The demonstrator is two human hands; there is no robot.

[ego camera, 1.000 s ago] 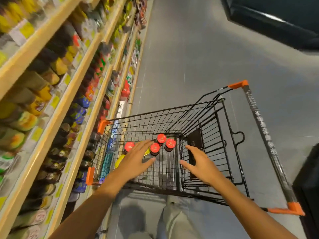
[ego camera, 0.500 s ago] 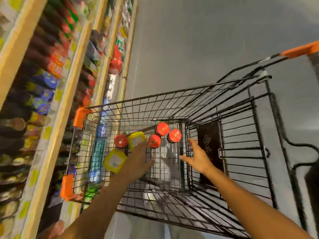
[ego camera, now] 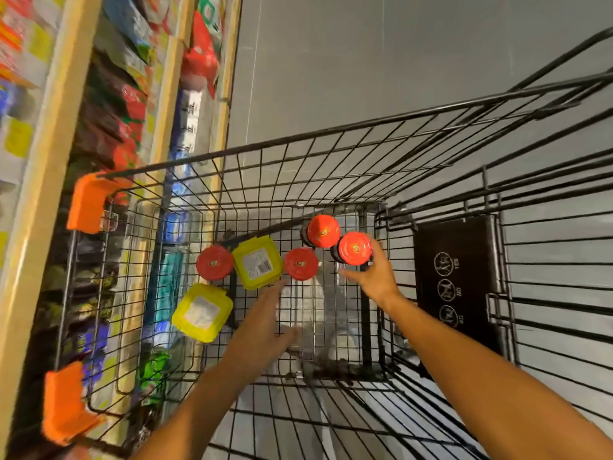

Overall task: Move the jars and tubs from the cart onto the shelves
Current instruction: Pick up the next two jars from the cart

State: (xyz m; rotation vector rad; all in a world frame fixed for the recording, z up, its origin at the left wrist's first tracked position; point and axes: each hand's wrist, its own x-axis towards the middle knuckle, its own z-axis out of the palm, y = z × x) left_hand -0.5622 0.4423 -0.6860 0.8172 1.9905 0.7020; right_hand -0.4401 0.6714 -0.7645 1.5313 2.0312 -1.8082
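The wire cart [ego camera: 331, 154] holds four red-lidded jars [ego camera: 301, 263] and two yellow-lidded tubs [ego camera: 257, 262], all on its floor. The right hand [ego camera: 376, 275] curls around the rightmost jar [ego camera: 355, 248]; a full grip cannot be confirmed. The left hand [ego camera: 265, 322] hangs spread and empty, just beside the middle jar. Stocked shelves [ego camera: 63, 104] stand along the left.

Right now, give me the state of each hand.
Left hand: open, fingers spread, holding nothing, above the cart floor.
Right hand: fingers curled around the rightmost jar; whether the grip has closed cannot be told.
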